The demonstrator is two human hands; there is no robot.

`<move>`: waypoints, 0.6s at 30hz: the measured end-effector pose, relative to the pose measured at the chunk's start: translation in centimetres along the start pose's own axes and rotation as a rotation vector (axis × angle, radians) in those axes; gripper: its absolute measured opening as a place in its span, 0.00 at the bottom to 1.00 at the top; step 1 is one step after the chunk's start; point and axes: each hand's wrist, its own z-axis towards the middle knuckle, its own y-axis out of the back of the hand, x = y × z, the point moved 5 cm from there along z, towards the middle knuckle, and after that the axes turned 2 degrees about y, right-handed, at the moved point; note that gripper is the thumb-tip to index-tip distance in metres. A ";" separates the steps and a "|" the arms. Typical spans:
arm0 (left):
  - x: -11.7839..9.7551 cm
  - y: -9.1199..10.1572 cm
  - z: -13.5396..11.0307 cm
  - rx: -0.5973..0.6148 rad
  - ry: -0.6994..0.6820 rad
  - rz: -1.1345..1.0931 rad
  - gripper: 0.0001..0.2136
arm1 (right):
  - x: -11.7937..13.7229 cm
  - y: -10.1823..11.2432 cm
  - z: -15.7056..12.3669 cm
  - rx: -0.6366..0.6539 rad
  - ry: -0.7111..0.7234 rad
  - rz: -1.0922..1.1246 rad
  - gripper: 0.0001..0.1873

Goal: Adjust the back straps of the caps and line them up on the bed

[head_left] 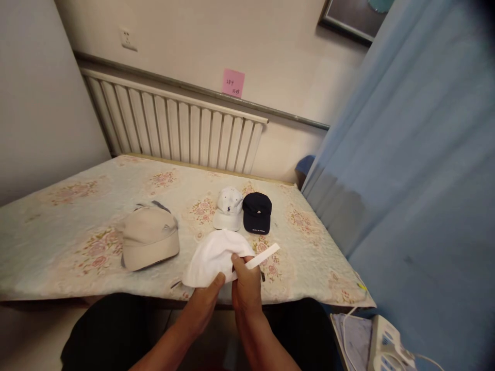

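A white cap (220, 253) is held in both hands just above the near edge of the bed, its back strap (264, 256) sticking out to the right. My left hand (207, 298) grips its lower rim, thumb on the fabric. My right hand (247, 283) is closed on the rim near the strap opening, thumb on top. The fingers under the cap are hidden. Just beyond lie a smaller white cap (228, 208) with a dark logo and a black cap (257, 212), side by side. To the left sits a beige cap (150, 237), apparently stacked over others.
The caps rest on a floral-covered bed (77, 226). A white radiator (174, 121) runs along the wall behind it, with a pink note (233, 83) above. A blue curtain (406, 154) hangs at the right. A power strip (389, 342) with cables stands at the lower right.
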 end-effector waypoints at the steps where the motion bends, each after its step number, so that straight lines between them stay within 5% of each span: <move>1: -0.2 -0.1 0.1 -0.012 -0.011 -0.013 0.26 | 0.0 0.0 0.0 0.009 0.007 -0.009 0.07; 18: -2.8 -1.1 1.3 -0.044 -0.023 -0.058 0.21 | 0.3 -0.1 -0.5 0.186 0.035 0.025 0.08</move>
